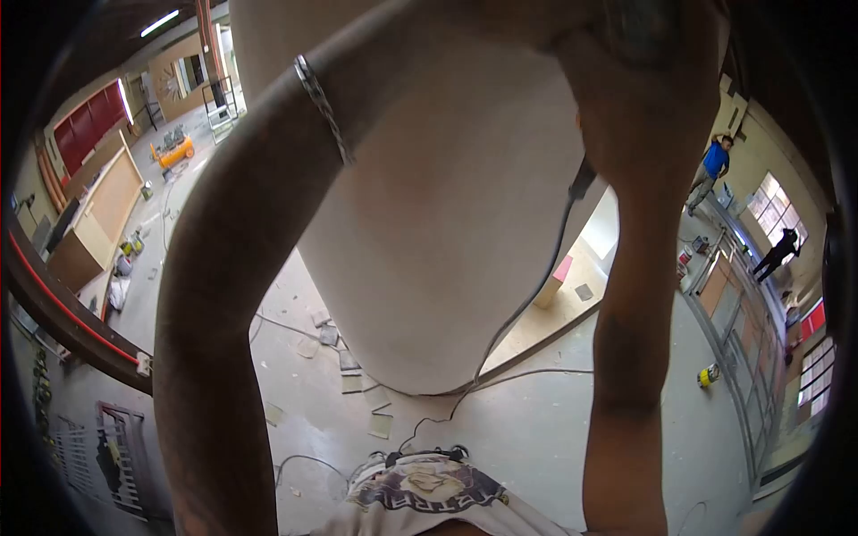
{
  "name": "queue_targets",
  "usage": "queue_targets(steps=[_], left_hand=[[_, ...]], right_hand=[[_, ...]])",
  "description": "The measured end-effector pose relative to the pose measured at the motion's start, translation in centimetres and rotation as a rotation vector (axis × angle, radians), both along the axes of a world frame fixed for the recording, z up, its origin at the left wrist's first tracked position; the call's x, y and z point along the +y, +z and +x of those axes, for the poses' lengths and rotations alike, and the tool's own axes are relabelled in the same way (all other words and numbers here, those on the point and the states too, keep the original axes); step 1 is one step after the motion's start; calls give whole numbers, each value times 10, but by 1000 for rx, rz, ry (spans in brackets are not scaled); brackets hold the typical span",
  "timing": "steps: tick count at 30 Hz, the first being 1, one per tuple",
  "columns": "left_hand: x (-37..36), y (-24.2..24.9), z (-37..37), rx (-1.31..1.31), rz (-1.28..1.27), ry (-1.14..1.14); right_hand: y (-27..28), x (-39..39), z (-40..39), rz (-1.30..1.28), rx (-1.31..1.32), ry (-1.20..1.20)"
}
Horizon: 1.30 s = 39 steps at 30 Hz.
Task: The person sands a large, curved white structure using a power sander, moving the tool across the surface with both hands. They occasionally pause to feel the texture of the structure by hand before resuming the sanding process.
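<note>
My right hand (635, 107) is raised at the upper right, closed around a corded tool whose body is mostly hidden by the hand. Its black cord (559, 246) leaves below the hand and drops to the floor. My left arm, with a braided metal bracelet (317, 103), reaches across the top. Only part of my left hand (509, 22) shows there, close to the right one, and its fingers are hidden. Behind both hands stands a large, smooth, pale curved form (420, 241), tall and rounded at its foot.
Several square pads or sheets (351, 382) lie on the grey floor (518, 447) at the form's base. A wooden board (572, 299) lies behind it. An orange compressor (172, 152) stands far left. Metal frames (737, 322), a yellow can (708, 375) and a person in blue (715, 161) are right.
</note>
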<state>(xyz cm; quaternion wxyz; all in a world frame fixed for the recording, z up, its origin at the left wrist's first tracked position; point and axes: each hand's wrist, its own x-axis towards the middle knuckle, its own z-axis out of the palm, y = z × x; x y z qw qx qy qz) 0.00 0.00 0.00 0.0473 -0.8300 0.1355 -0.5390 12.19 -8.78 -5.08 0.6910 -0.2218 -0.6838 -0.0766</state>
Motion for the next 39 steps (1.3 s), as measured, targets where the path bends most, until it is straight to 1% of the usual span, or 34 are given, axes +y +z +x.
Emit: queue_targets(steps=[1,3,4,6,7,8,10,11,12,13,14,18,20,22,27,29,30,32,34,36,38,39], left_hand=[[-13,-17,1,-26,59,40],[-9,-27,-9,-36,137,94],[-3,-16,-4,-30,149,111],[6,-6,-5,-75,152,156],[-10,0,-6,-95,153,179],[-18,-1,-6,-119,139,199],[-37,-8,-7,-161,96,233],[-51,-6,1,-145,-112,382],[-70,-4,9,-113,-313,544],[-77,0,15,-81,-432,624],[-86,3,20,-42,-547,708],[-1,-85,-4,-76,75,224],[11,-109,6,-169,119,168],[7,-132,6,-167,117,170],[-6,-194,-3,-32,-13,226],[-11,-211,-3,-14,-45,227],[-14,-217,-3,-18,-55,226],[-15,-224,-6,-15,-49,249],[-12,-211,-6,-32,-22,246],[-6,-190,-4,-65,16,235],[3,-161,-2,-113,65,221],[5,-145,-2,-95,94,217]], right_hand=[[-16,17,1,149,25,-42],[-31,36,-13,329,116,-61],[-28,43,-16,351,171,-35],[-19,44,-2,349,80,-246],[-9,35,-6,354,37,-350],[-4,17,-12,235,93,-173],[-9,27,15,334,-229,-36],[-11,33,29,363,-392,54],[-16,36,31,256,-328,-284],[-22,39,31,144,-256,-619],[-33,39,28,148,-227,-555],[-96,32,12,142,-127,-317],[-118,30,15,88,-126,-301],[-142,25,13,18,-93,-286],[-209,27,21,-61,-125,-246],[-232,30,19,-70,-113,-249],[-239,27,20,-84,-156,-272],[-241,27,19,-62,-141,-270],[-233,27,17,-36,-123,-277],[-209,30,16,-10,-100,-297],[-175,31,19,49,-151,-338],[-157,31,20,76,-178,-360]])
